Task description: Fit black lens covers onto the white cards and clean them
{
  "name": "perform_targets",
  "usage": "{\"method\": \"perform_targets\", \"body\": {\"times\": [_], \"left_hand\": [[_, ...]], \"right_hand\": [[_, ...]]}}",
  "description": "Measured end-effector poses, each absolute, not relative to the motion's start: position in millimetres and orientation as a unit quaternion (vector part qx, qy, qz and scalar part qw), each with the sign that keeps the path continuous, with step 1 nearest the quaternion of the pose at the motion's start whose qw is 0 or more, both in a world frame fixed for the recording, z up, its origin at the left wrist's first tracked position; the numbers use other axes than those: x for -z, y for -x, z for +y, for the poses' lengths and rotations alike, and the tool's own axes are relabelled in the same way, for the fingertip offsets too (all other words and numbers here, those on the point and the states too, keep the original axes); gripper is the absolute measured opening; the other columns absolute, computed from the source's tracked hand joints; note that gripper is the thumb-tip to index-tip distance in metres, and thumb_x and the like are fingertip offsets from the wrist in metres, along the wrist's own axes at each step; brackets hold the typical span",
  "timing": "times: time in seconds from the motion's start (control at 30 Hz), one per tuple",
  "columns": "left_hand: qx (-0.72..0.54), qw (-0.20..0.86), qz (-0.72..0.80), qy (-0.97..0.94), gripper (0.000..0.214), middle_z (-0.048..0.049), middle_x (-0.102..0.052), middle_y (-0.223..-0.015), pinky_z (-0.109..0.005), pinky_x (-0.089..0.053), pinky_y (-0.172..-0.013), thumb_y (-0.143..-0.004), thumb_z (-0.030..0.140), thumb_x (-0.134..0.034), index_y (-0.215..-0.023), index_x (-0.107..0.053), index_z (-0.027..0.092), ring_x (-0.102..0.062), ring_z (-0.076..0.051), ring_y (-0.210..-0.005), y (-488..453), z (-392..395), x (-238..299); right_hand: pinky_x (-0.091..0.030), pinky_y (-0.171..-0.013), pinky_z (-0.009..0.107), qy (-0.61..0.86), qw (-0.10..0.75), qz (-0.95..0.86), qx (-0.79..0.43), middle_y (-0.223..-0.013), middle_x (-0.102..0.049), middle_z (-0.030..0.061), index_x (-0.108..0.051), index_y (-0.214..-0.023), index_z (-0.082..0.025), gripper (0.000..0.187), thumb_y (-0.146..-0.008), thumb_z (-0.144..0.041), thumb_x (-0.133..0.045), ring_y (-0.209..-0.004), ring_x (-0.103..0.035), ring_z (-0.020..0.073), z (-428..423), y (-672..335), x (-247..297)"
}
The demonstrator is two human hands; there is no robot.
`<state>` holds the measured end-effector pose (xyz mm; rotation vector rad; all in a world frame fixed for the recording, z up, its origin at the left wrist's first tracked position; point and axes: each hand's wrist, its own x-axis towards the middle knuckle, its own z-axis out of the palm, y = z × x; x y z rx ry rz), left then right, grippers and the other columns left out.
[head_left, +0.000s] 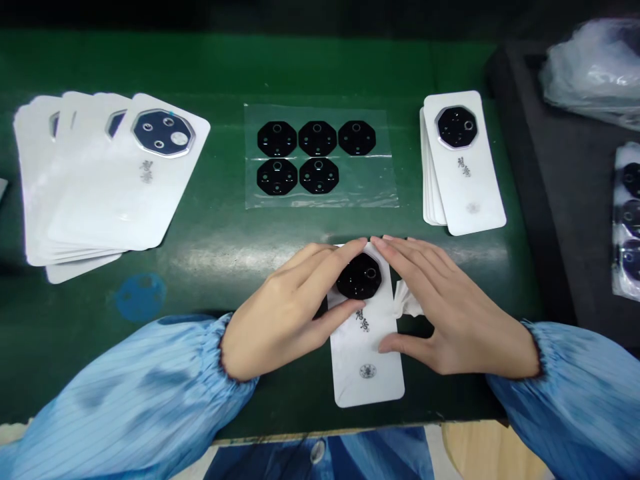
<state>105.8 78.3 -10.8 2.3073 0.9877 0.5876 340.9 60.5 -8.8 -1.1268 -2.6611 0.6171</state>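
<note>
A white phone back cover (370, 390) lies on the table right in front of me, with a black octagonal camera lens plate (357, 277) at its upper end. My left hand (287, 310) holds it from the left, fingertips at the top edge and thumb just below the lens plate. From the right, my right hand (450, 313) holds the same cover, fingertips meeting the left ones at the top and thumb on the right side. Some crumpled white material (406, 301) shows partly under my right palm.
Fanned white back covers (100, 193) lie at left, a smaller stack of covers (463, 193) at right. Between them, a clear film sheet (367, 183) bears several black lens plates (319, 139). A blue disc (140, 297) lies left. A dark tray (570, 200) with plastic bags (595, 67) stands far right.
</note>
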Motion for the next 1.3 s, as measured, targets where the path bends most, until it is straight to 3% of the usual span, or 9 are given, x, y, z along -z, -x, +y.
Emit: {"method": "perform_targets", "body": {"times": [0.23, 0.47, 0.7, 0.97, 1.13, 1.3], "left_hand": [[-0.214, 0.296, 0.379, -0.850, 0.066, -0.0069, -0.060, -0.128, -0.042, -0.051, -0.095, -0.087, 0.023, -0.058, -0.146, -0.028, 0.027, -0.052, -0.025, -0.120, -109, 76, 12], [-0.205, 0.291, 0.386, -0.851, 0.063, -0.0081, -0.059, -0.130, -0.039, -0.050, -0.096, -0.087, 0.023, -0.059, -0.144, -0.031, 0.021, -0.051, -0.023, -0.120, -111, 76, 11], [-0.213, 0.288, 0.401, -0.843, 0.064, -0.0048, -0.059, -0.130, -0.042, -0.052, -0.093, -0.088, 0.022, -0.057, -0.145, -0.028, 0.027, -0.051, -0.024, -0.117, -116, 71, 9], [-0.212, 0.269, 0.421, -0.840, 0.063, -0.0041, -0.059, -0.130, -0.034, -0.051, -0.093, -0.087, 0.020, -0.059, -0.144, -0.032, 0.019, -0.051, -0.021, -0.114, -119, 67, 7], [-0.198, 0.254, 0.442, -0.837, 0.066, -0.0082, -0.061, -0.125, -0.030, -0.049, -0.090, -0.085, 0.021, -0.063, -0.143, -0.033, 0.008, -0.056, -0.019, -0.105, -119, 65, 6], [-0.202, 0.237, 0.444, -0.840, 0.067, -0.0115, -0.061, -0.120, -0.030, -0.048, -0.089, -0.084, 0.022, -0.064, -0.141, -0.035, 0.005, -0.057, -0.019, -0.100, -119, 65, 6]], "right_hand": [[-0.025, -0.115, 0.052, 0.381, 0.101, -0.894, -0.214, -0.154, -0.027, 0.0136, -0.010, -0.151, -0.011, 0.098, -0.083, -0.063, -0.056, -0.141, -0.024, 0.0306, 61, -340, 10], [-0.024, -0.116, 0.050, 0.378, 0.097, -0.898, -0.203, -0.153, -0.027, 0.0142, -0.015, -0.150, -0.008, 0.096, -0.084, -0.065, -0.054, -0.142, -0.023, 0.0291, 61, -340, 11], [-0.022, -0.117, 0.048, 0.377, 0.097, -0.898, -0.203, -0.152, -0.029, 0.0153, -0.019, -0.149, -0.006, 0.096, -0.083, -0.064, -0.055, -0.141, -0.022, 0.0297, 60, -340, 11], [-0.023, -0.116, 0.047, 0.375, 0.116, -0.895, -0.211, -0.150, -0.033, 0.0171, -0.021, -0.146, -0.004, 0.092, -0.084, -0.061, -0.058, -0.140, -0.025, 0.0281, 60, -341, 11], [-0.022, -0.116, 0.046, 0.372, 0.116, -0.897, -0.210, -0.149, -0.034, 0.0176, -0.026, -0.143, -0.002, 0.091, -0.082, -0.060, -0.061, -0.140, -0.025, 0.0273, 62, -341, 11], [-0.020, -0.117, 0.044, 0.374, 0.114, -0.897, -0.207, -0.149, -0.033, 0.0173, -0.025, -0.144, -0.001, 0.093, -0.082, -0.060, -0.061, -0.141, -0.025, 0.0264, 61, -341, 10]]}}
